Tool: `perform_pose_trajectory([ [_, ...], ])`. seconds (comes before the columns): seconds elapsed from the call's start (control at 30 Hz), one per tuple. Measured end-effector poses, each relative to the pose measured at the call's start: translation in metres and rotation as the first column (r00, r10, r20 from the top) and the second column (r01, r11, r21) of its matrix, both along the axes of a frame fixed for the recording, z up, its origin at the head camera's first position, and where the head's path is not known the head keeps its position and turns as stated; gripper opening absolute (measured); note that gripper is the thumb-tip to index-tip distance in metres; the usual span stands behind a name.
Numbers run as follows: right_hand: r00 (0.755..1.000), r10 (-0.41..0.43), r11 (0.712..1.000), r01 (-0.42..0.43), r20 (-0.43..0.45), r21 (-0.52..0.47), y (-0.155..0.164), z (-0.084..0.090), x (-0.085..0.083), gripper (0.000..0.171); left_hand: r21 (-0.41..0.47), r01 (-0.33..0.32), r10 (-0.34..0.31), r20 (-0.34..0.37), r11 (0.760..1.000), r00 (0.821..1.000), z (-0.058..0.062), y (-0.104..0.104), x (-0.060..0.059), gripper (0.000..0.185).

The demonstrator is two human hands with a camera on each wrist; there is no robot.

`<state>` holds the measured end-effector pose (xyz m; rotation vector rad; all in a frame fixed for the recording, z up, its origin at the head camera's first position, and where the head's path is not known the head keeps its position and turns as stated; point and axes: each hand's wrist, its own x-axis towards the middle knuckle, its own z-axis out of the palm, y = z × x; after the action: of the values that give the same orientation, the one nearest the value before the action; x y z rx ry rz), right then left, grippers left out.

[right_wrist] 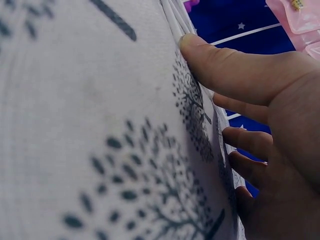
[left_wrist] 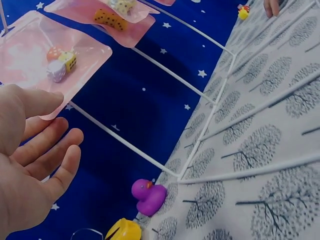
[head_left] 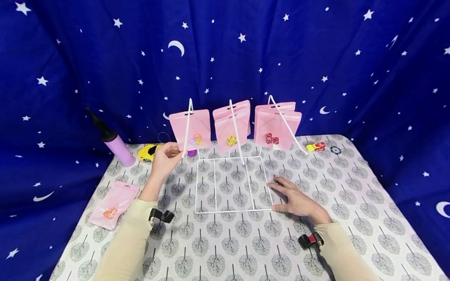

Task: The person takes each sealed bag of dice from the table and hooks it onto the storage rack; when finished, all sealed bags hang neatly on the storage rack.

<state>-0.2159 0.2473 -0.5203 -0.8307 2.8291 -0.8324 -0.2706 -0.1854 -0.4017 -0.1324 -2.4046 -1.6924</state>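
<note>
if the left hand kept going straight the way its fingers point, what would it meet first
Most likely the leftmost pink plastic pouch with dice inside, hanging on the white wire rack. The left hand, fingers relaxed, already sits at its lower edge, though depth is unclear.

Pink, white and starry blue
Pink pouches [head_left: 191,128] on a white wire rack [head_left: 230,183]; grey tree-print counter [head_left: 351,187]; navy star-and-moon backdrop [head_left: 316,58].

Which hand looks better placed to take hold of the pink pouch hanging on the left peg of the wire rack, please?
Probably the left hand: it is raised right beside the left pink pouch, fingers open near its lower edge. The right hand lies flat on the tablecloth, pressing the white wire rack base at its right corner.
</note>
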Motion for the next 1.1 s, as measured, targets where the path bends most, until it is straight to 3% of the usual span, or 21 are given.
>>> perform_pose_trajectory([
  [0.17,1.000,0.004,1.000,-0.004,0.001,0.003,0.000,0.002,0.000,0.079,-0.004,0.025,-0.025,-0.008,1.000,1.000,0.000,-0.007,0.007,0.028],
  [0.53,1.000,-0.009,1.000,0.009,0.023,0.012,0.000,0.002,0.001,0.079,-0.079,0.012,-0.015,-0.033,0.997,0.999,-0.006,-0.024,0.026,0.028],
  [0.63,0.999,-0.013,1.000,0.013,0.033,0.018,0.000,0.002,0.002,0.080,-0.095,0.018,-0.021,-0.029,0.995,0.999,-0.014,-0.032,0.030,0.029],
  [0.77,0.999,-0.013,1.000,0.013,0.038,0.020,0.000,0.002,0.002,0.080,-0.119,0.015,-0.021,-0.054,0.993,0.998,-0.037,-0.050,0.029,0.029],
  [0.8,0.999,-0.014,1.000,0.013,0.042,0.020,0.000,0.002,0.002,0.080,-0.128,0.011,-0.018,-0.053,0.992,0.998,-0.038,-0.052,0.032,0.028],
  [0.87,0.999,-0.015,1.000,0.014,0.046,0.021,0.000,0.002,0.002,0.080,-0.150,0.005,-0.013,-0.053,0.989,0.998,-0.035,-0.055,0.038,0.028],
  [1.0,0.999,-0.016,1.000,0.016,0.041,0.020,0.000,0.002,0.002,0.080,-0.199,-0.003,-0.003,-0.032,0.980,0.999,-0.015,-0.052,0.056,0.027],
  [1.1,0.999,-0.012,1.000,0.011,0.031,0.018,0.000,0.002,0.002,0.080,-0.228,-0.001,-0.011,-0.048,0.974,0.999,-0.016,-0.056,0.061,0.028],
])
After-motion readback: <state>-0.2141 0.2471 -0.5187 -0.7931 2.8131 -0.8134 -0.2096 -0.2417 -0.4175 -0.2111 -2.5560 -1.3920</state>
